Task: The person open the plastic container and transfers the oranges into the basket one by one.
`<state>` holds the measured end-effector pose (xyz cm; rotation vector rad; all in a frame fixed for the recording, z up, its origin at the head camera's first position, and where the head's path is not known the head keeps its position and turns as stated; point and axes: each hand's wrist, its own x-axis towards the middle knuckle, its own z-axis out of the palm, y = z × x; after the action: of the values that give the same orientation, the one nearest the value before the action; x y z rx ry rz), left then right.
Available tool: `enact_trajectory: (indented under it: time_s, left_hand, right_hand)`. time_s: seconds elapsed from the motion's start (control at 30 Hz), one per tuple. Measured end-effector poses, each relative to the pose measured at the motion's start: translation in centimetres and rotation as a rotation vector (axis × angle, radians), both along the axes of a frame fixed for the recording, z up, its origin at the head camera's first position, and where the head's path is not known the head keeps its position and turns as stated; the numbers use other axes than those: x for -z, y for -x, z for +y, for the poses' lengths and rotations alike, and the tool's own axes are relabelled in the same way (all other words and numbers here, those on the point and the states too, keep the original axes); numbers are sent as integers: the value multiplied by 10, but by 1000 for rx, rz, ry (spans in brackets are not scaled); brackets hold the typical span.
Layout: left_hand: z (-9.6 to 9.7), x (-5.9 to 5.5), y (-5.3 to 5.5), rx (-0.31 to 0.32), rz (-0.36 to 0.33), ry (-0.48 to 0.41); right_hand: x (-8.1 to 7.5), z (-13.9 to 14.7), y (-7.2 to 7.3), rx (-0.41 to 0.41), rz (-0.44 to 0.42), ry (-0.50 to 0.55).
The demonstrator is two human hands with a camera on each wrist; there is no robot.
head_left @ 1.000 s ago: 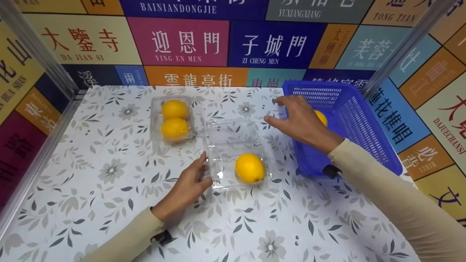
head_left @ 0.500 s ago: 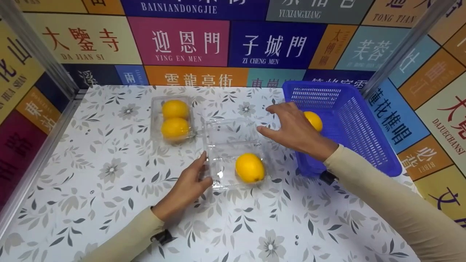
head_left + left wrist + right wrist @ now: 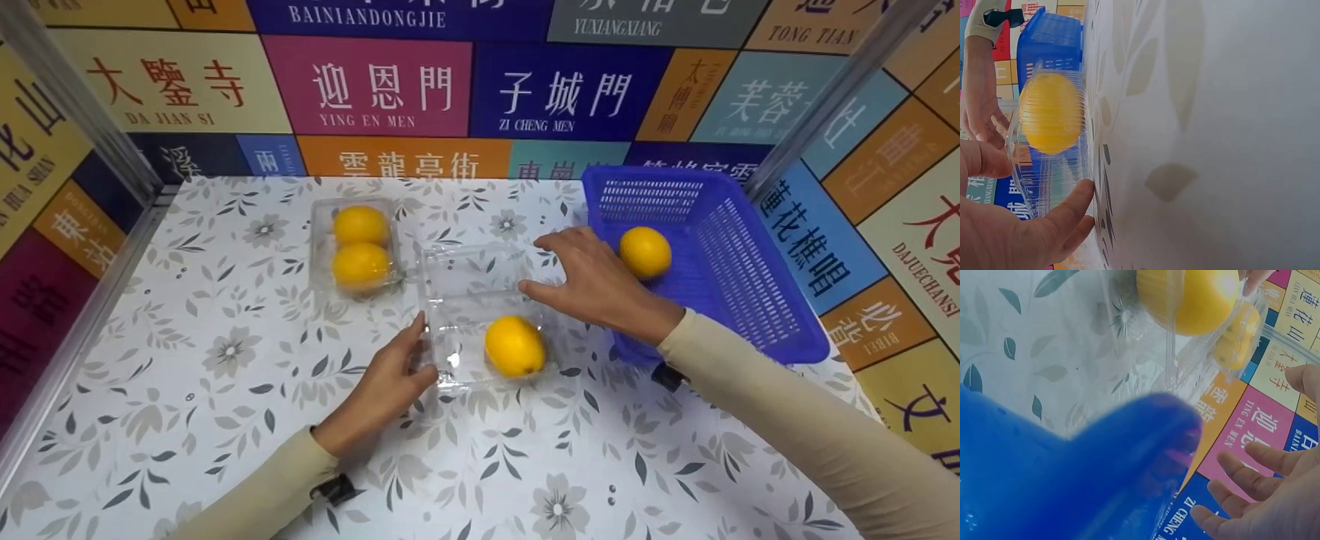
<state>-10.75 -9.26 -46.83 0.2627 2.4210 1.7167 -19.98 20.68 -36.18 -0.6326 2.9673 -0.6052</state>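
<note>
A clear plastic clamshell box point(image 3: 454, 337) lies with its lid point(image 3: 476, 271) folded back on the table, holding one lemon point(image 3: 515, 346) in its right half. My left hand point(image 3: 381, 391) rests at the box's left side, thumb and fingers extended against it; in the left wrist view, the left hand's thumb point(image 3: 988, 158) is by the rim and its fingertips touch the tabletop. My right hand point(image 3: 600, 281), thumb and fingers apart, hovers between the lid and the blue basket point(image 3: 720, 330) with nothing in it. Another lemon point(image 3: 645, 253) lies in that basket.
A second clear box point(image 3: 322, 247) at the back left holds two lemons point(image 3: 361, 246). White cloth with a leaf print covers the table point(image 3: 225, 420). Panels with lettering point(image 3: 367, 86) wall in the back and sides.
My right hand has moved out from over the basket, left and toward me, bringing the basket's lemon into full view. My left hand and the boxes stay put.
</note>
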Motion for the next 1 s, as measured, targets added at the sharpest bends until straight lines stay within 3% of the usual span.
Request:
enact_trajectory:
  time_s: [0.4,0.7,1.0]
  left_hand:
    - [-1,-1,-1,0,-11,30]
    - [-1,0,-2,-2,-33,-29]
    - [-1,0,-2,-1,-39,-36]
  right_hand:
    - [9,-6,-8,-69,15,18]
    - [15,-13,-13,-73,-44,-14]
    - [21,-17,-17,-151,-7,-38]
